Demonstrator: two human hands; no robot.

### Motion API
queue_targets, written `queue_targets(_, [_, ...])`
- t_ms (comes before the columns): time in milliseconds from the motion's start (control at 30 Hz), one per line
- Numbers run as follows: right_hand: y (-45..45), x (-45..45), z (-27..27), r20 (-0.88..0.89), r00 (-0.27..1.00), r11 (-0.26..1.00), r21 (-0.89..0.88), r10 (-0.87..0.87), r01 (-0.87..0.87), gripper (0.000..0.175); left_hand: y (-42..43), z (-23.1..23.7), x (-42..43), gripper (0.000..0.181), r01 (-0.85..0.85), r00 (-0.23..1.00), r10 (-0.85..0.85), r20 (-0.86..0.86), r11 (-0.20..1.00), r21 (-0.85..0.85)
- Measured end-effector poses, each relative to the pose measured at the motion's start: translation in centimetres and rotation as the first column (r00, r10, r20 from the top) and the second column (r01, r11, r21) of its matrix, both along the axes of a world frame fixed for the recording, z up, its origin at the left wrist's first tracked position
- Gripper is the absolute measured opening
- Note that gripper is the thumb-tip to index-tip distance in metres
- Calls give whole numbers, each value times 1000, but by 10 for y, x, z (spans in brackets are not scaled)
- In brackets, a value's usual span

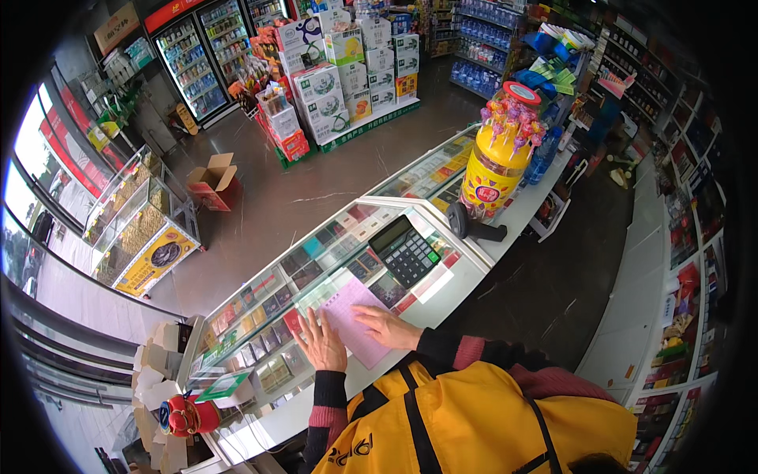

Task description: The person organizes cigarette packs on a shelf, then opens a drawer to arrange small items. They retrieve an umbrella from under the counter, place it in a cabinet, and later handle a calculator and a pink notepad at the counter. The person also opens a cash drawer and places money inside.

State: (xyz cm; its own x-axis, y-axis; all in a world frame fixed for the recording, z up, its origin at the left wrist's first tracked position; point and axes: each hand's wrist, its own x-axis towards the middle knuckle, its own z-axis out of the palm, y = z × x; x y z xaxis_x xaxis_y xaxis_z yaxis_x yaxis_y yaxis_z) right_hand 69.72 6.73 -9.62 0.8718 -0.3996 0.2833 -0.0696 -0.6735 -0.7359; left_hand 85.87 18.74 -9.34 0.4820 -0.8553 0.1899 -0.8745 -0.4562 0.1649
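Note:
A pink sheet of paper, perhaps a pad, lies on the glass-topped display counter. My left hand is spread at the paper's left edge, partly over the glass, fingers apart. On the sheet's right side rests my right hand, palm down, holding nothing that shows. Just beyond the paper sits a black desktop calculator, with a white slip beside it. Small packs fill the case under the glass.
Farther right stand a handheld scanner and a large yellow lollipop jar. A red figurine and a green-and-white sign occupy the counter's left end. Across the floor are an opened carton, stacked drink cartons and a glass bin stand.

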Motion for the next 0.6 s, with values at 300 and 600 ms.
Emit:
queue_targets(300, [-23, -4, 3, -27, 999, 987, -154, 46, -50, 44, -7, 25, 11, 41, -20, 940, -127, -317, 907, -421])
queue_targets(600, [-24, -11, 0, -159, 984, 957, -266, 80, -121, 62, -57, -2, -29, 68, 264, 886, -283, -368, 959, -103])
